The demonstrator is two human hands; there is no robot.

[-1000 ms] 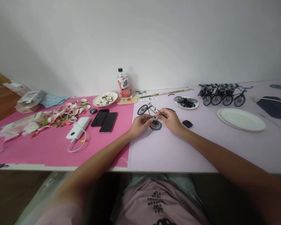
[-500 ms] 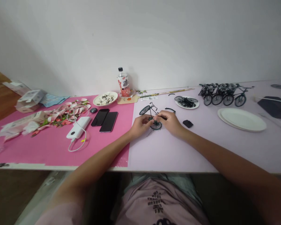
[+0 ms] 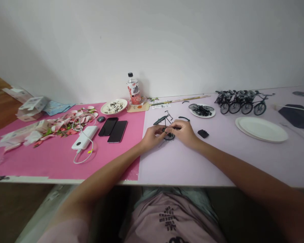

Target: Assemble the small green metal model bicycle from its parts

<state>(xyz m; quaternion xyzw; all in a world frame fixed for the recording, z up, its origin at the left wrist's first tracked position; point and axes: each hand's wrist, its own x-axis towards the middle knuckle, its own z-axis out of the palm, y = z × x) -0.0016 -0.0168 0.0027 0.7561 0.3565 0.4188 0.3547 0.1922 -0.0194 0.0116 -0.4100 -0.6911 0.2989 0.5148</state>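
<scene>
A small dark toy bicycle (image 3: 161,119) is held just over the lilac part of the table, one wheel up at the left and the other low between my hands. My left hand (image 3: 154,135) pinches it from the left. From the right, my right hand (image 3: 182,132) has its fingers closed on the same bicycle, fingertips meeting those of the left. The fingers cover the middle of the frame, so any small part between them is hidden. A curved black piece (image 3: 184,118) lies just behind my right hand, and a small black block (image 3: 203,133) rests to its right.
Several toy bicycles (image 3: 247,107) stand at the back right, beside a white plate (image 3: 209,115) of black parts. Stacked white plates (image 3: 262,129) lie nearer. At the left are two phones (image 3: 118,131), a power bank (image 3: 85,138), petals (image 3: 66,125) and a drink bottle (image 3: 134,91).
The bicycle has turned slightly in my hands; its upper wheel now appears narrower, nearly edge-on. Both hands keep their grip in almost the same place.
</scene>
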